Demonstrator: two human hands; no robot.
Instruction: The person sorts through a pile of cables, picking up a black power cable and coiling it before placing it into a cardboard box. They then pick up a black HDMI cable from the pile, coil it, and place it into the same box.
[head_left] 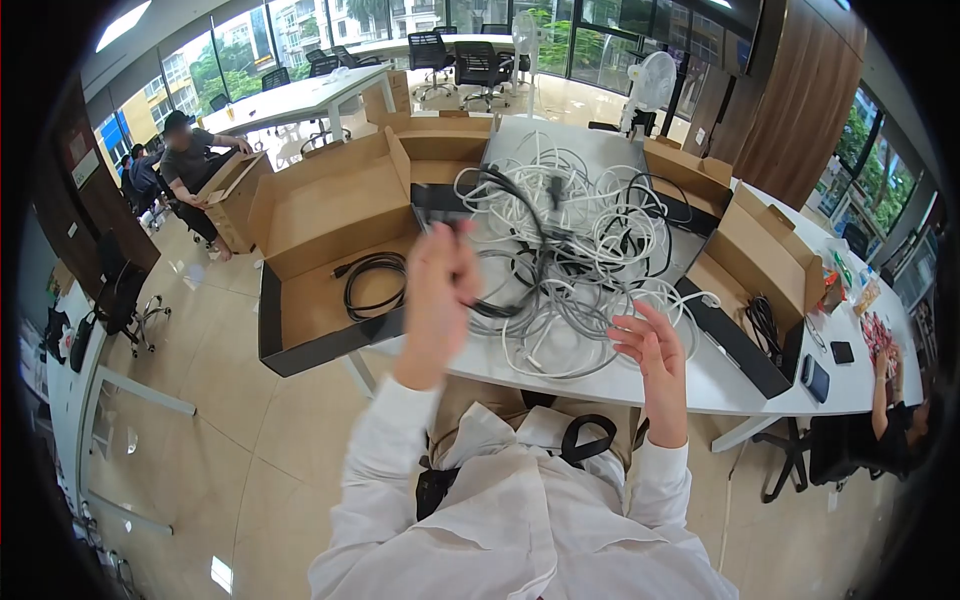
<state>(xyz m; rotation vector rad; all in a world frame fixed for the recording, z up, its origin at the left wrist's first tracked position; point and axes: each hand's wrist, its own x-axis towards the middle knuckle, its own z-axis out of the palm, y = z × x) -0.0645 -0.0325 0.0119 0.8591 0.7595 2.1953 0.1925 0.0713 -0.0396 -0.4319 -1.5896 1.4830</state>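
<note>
My left hand, blurred by motion, is closed on a black cable that loops up over the pile. My right hand holds nothing; its fingers are apart at the near edge of the heap. Between and beyond both hands lies a tangle of white and grey cables with some black ones mixed in. Left of my left hand, an open cardboard box contains one coiled black cable. To the right, another open box contains a bundled black cable.
Two more open boxes stand at the back, one left and one right. On the white table a dark phone-like object lies at right. A person handles a large carton at left; another person sits at right.
</note>
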